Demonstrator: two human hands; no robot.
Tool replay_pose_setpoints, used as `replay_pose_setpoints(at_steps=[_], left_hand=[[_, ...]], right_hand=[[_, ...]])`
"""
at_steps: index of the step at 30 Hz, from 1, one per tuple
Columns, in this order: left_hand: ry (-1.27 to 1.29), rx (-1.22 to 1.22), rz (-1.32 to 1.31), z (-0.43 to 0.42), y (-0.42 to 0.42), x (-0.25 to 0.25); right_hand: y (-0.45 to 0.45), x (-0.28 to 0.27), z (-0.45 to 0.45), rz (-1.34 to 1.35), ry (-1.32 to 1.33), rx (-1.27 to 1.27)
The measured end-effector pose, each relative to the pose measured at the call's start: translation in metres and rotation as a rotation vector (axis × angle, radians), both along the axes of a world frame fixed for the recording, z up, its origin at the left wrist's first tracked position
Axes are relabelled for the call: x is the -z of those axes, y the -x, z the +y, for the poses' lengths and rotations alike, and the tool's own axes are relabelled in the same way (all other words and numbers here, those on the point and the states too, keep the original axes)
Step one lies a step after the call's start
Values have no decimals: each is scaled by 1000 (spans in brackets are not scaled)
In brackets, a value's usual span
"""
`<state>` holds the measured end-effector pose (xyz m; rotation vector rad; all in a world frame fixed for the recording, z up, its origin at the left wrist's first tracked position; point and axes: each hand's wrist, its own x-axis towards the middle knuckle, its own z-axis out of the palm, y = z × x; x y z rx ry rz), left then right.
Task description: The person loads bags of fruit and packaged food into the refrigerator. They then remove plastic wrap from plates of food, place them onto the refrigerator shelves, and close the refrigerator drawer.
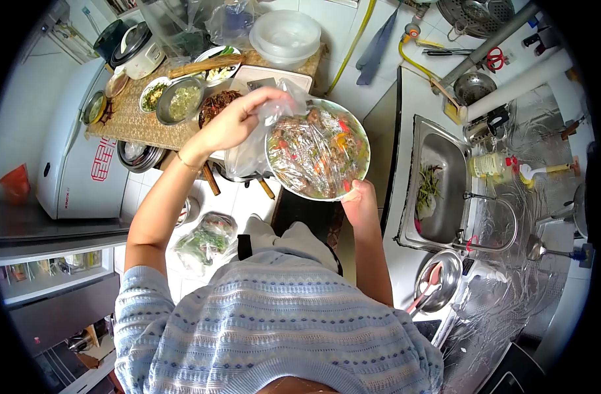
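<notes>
My right hand point(361, 202) grips the lower right rim of a round white dish of cooked food point(319, 152), with red and orange pieces in it. Shiny clear plastic film lies over the food. At the dish's upper left edge, my left hand point(238, 123) is closed on bunched clear plastic film point(280, 105). More of this plastic hangs down along the left side of the dish. I hold the dish up in front of my body, above the floor.
A patterned table point(126, 121) carries a metal bowl point(181, 102), a rice cooker point(139, 49) and stacked clear tubs point(286, 36). A sink point(441, 217) with greens is on the right; a pan with a pink spatula point(438, 282) sits nearby. Bagged greens point(208, 243) lie on the floor; a fridge door stands open.
</notes>
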<state>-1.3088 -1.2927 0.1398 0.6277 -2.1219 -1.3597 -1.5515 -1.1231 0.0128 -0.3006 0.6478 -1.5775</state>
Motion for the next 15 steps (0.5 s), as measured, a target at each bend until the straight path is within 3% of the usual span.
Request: replay_pose_setpoints(at_steps=[2, 8, 15], left_hand=[[94, -10, -91, 9, -4, 4], [9, 204, 60, 52, 4, -10], [295, 254, 45, 117, 9, -5]], right_hand=[[3, 0, 2, 24, 14, 6], [-6, -9, 4, 12, 8, 18], [-17, -23, 7, 36, 65, 95]])
